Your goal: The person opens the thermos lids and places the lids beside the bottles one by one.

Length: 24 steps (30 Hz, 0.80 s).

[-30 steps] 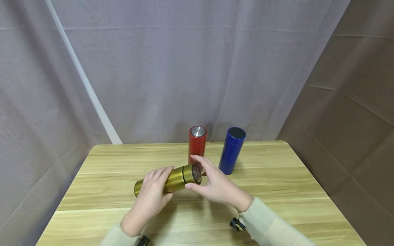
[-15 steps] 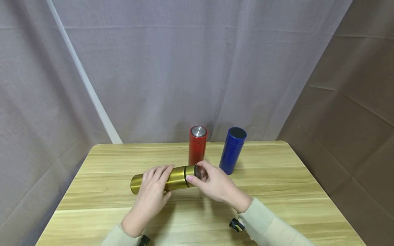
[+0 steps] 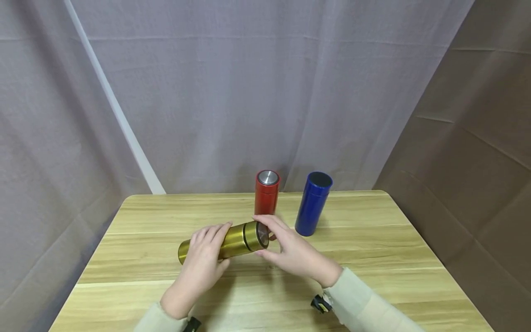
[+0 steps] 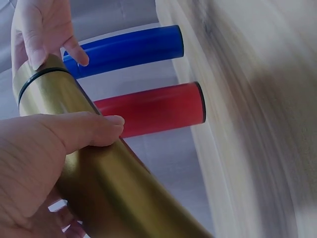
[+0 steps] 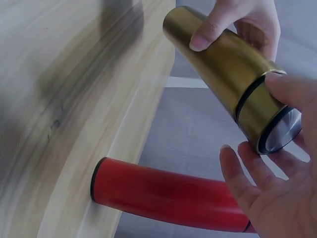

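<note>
A gold bottle (image 3: 235, 241) is held tilted above the table, its dark-ringed lid end pointing right and its shiny end face showing. Around its body my left hand (image 3: 200, 267) is wrapped, with the thumb (image 4: 94, 130) lying along the gold surface (image 4: 106, 183). At the lid (image 5: 260, 111) is my right hand (image 3: 296, 251), its thumb and fingers spread around the rim and touching it. Just behind stands a red bottle (image 3: 266, 198) with a silver top, partly covered by the right hand. A blue bottle (image 3: 312, 205) stands to its right.
The wooden table (image 3: 137, 240) has rounded back corners. A grey curtain (image 3: 232, 101) hangs behind it, and a brown cloth (image 3: 477, 161) hangs on the right. Both forearms come in from the front edge, with small black devices at the wrists.
My right hand's fingers closed further over the lid, then loosened and spread around its rim. The gold bottle shifted slightly and its end face shows again. The red and blue bottles stayed put.
</note>
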{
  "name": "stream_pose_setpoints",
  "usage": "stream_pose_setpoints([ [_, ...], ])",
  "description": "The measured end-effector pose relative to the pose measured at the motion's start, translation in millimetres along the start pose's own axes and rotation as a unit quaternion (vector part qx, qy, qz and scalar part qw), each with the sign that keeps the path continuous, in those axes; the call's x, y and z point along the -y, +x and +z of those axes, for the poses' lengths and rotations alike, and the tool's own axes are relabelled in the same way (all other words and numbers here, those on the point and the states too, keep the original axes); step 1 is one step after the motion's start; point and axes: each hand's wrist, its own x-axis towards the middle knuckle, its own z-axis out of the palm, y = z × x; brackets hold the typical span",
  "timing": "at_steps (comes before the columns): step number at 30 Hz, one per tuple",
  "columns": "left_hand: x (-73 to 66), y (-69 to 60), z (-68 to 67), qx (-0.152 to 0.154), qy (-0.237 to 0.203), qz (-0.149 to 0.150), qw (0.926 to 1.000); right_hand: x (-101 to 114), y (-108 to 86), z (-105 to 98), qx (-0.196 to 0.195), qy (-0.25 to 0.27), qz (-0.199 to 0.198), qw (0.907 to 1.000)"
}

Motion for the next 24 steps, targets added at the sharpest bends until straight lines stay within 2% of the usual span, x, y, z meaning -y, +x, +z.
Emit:
stream_pose_setpoints([
  [3, -0.6, 0.4, -0.2, 0.004, 0.004, 0.002, 1.0, 1.5, 0.2, 1.4, -0.015, -0.003, 0.027, 0.9995],
  [9, -0.7, 1.8, 0.3, -0.018, 0.016, 0.035, 0.9991, 4.4, 1.2, 2.0, -0.04, -0.03, 0.114, 0.9922],
  [12, -0.8, 2.0, 1.4, -0.029, 0.021, 0.046, 0.9983, 3.7, 0.7, 2.6, -0.042, -0.05, 0.137, 0.9884],
  [17, -0.7, 2.1, 3.4, -0.036, 0.026, 0.055, 0.9975, 2.0, -0.2, 3.0, -0.048, -0.067, 0.142, 0.9864],
  [21, 0.0, 2.1, 4.3, -0.037, 0.029, 0.055, 0.9974, 1.3, -0.8, 2.0, -0.039, -0.041, 0.13, 0.9899],
  [24, 0.4, 2.1, 4.4, -0.033, 0.029, 0.051, 0.9977, 0.1, -1.8, 1.2, -0.03, -0.022, 0.102, 0.9941],
])
